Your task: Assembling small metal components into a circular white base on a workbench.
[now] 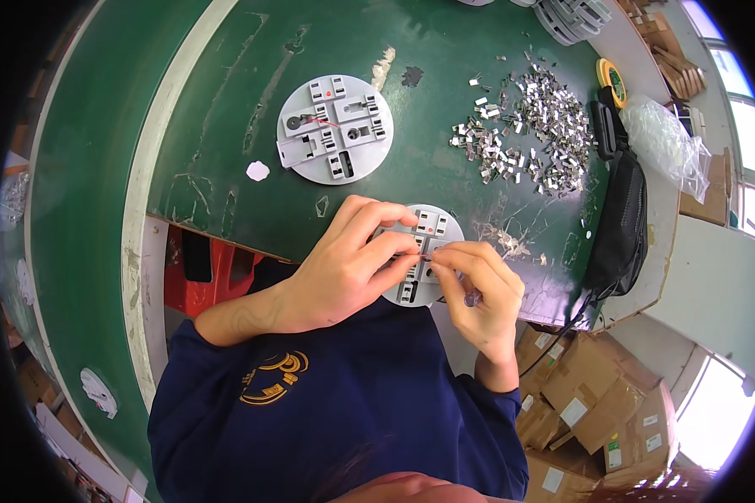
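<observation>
Navy shirt foremost, both hands pinch red wire, part-hiding a disc; clips beyond.

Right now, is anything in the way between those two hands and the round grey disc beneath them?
Nothing visible: the left hand and right hand are over the nearer grey disc. The other disc and the small metal pieces lie farther up the table, apart from them.
</observation>
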`<action>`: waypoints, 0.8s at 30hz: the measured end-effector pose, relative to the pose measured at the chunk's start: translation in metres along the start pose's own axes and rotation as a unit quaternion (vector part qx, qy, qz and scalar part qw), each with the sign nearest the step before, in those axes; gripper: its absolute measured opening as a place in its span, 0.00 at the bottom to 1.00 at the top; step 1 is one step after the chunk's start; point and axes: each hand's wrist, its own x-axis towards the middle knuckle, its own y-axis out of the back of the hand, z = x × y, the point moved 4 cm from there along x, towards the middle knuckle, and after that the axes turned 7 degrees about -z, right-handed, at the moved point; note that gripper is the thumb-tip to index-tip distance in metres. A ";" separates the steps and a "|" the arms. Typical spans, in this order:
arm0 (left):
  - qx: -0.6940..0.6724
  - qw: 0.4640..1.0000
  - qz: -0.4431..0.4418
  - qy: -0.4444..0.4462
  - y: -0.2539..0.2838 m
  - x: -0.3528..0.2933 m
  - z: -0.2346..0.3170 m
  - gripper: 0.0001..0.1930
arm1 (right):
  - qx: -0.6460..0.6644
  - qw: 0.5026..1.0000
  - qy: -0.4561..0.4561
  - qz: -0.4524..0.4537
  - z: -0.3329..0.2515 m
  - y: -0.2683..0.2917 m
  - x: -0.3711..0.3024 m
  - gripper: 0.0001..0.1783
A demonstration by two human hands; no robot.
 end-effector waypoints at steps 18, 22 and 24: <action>0.004 1.000 0.016 -0.007 0.003 -0.001 -0.003 0.12 | -0.018 0.999 -0.024 -0.046 -0.011 -0.006 0.019 0.08; 0.000 1.000 0.024 0.007 0.003 -0.002 -0.003 0.12 | -0.020 0.997 -0.029 -0.072 -0.012 -0.006 0.021 0.07; -0.002 1.000 0.026 0.007 0.002 -0.003 -0.004 0.12 | -0.007 0.996 -0.033 -0.085 -0.009 -0.007 0.023 0.07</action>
